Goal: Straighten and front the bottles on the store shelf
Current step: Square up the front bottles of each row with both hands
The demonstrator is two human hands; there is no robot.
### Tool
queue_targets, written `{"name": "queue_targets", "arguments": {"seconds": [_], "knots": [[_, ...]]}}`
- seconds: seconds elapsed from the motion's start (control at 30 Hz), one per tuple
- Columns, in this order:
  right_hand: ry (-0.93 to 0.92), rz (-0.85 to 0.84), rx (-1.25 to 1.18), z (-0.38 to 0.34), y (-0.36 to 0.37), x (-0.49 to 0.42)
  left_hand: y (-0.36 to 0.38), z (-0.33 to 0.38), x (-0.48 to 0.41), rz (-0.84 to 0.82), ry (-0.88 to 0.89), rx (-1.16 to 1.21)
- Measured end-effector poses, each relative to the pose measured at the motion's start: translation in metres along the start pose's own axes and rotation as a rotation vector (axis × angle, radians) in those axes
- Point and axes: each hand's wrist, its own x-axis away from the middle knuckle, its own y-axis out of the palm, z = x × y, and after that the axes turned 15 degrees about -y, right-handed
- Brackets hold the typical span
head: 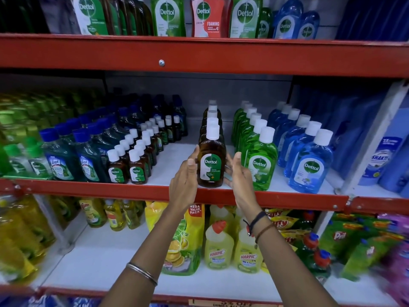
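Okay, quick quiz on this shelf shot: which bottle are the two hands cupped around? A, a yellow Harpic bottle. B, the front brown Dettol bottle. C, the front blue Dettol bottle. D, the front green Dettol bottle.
B: the left hand and right hand flank the front brown Dettol bottle at the head of its row on the middle shelf.

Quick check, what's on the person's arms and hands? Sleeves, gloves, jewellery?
Both hands bare: no gloves, no sleeves in view. The left hand has thin silver bangles further down the forearm. The right hand has a dark thread band at the wrist and a thin brown band just below it. No rings that I can make out.
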Motion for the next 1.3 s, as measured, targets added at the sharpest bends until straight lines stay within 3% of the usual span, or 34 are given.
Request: {"name": "queue_targets", "arguments": {"seconds": [0.2, 0.33, 0.43, 0.5, 0.67, 0.9, 1.3], "knots": [[-0.037, -0.004, 0.037, -0.003, -0.003, 0.004, 0.004, 0.001, 0.003, 0.061, 0.008, -0.028], [-0.253, 0.168, 0.035, -0.009, -0.014, 0.022, 0.026, 0.007, 0.019, 0.262, 0.182, 0.094], [-0.449, 0.384, 0.059, -0.012, -0.038, 0.033, 0.057, 0.018, 0.034, 0.062, 0.332, 0.234], [-0.466, 0.429, 0.098, -0.009, -0.055, 0.032, 0.075, 0.035, 0.04, -0.144, 0.245, 0.277], [-0.236, 0.269, 0.136, -0.009, -0.083, 0.018, 0.102, 0.06, 0.024, -0.281, -0.026, 0.247], [-0.073, 0.068, -0.015, -0.012, -0.107, 0.002, 0.103, 0.052, 0.019, -0.325, -0.012, 0.243], [-0.051, 0.025, -0.043, -0.012, -0.118, -0.004, 0.112, 0.042, 0.019, -0.216, -0.019, 0.27]]}}
